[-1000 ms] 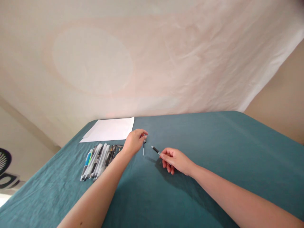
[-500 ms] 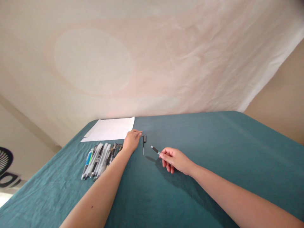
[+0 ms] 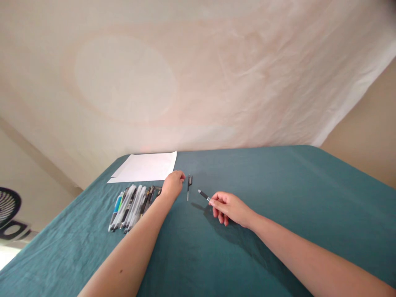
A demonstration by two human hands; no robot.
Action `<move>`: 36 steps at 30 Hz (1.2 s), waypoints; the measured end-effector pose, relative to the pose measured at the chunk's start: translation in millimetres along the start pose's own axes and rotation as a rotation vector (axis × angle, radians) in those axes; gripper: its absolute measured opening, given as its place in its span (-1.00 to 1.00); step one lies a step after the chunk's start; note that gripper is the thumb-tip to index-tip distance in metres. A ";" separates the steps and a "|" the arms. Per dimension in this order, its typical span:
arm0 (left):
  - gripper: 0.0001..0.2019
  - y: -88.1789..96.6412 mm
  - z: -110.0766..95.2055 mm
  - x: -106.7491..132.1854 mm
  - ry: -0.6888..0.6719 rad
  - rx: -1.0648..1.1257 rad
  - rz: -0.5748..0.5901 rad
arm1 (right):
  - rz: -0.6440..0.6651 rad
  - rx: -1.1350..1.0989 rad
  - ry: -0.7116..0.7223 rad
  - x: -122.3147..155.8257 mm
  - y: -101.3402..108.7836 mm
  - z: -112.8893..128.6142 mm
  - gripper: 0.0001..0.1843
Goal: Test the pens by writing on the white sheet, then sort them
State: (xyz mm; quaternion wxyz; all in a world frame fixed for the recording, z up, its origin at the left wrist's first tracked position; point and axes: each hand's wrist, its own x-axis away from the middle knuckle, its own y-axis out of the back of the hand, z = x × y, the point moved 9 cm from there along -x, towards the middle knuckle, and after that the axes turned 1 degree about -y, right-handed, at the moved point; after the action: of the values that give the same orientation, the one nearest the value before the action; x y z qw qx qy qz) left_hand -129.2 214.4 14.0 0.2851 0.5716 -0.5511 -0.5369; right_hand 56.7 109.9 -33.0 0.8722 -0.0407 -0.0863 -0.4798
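Note:
My right hand pinches a pen barrel with a dark grip; its pale end points up and to the left, above the cloth. The other fingers curl loosely under the palm. To the left lie a thin ink refill and a small black pen cap, side by side. My left hand is just left of these parts, its fingers curled together. What its fingertips hold, if anything, is hidden.
Several pens lie in a row beside my left forearm, partly covered by it. White paper sheets lie at the back left of the green tablecloth. A pale hanging cloth rises behind the table. A black fan stands at the far left.
The fingers of my left hand, stretched toward the refill and cap before, are now more curled. My right hand keeps hold of the pen barrel, and the view has shifted slightly.

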 end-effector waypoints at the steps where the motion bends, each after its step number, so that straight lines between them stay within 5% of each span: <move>1: -0.83 0.2 2.1 -0.5 0.002 0.003 0.011 | 0.000 -0.001 0.000 0.1 -0.1 0.0 -0.65; 11: -0.72 2.9 3.6 -3.1 0.050 0.086 0.026 | 0.008 0.005 0.003 -0.2 0.5 -1.4 -0.66; 19: -0.87 5.3 2.4 -1.8 0.003 0.031 0.049 | 0.007 0.003 0.008 -0.1 0.3 -1.7 -0.65; 30: -0.84 2.8 -1.5 0.0 -0.006 -0.042 0.104 | 0.017 -0.009 0.011 -1.6 0.5 -2.6 -0.66; 36: -0.78 17.0 -9.0 2.1 0.035 -0.056 0.109 | 0.007 -0.049 -0.002 -1.0 0.7 -3.3 -0.65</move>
State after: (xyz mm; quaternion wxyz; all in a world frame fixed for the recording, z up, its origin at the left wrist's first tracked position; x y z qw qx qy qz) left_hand -126.8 206.1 31.3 0.3395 0.5418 -0.5612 -0.5256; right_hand 57.1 110.6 -36.4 0.8724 -0.0627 -0.0751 -0.4788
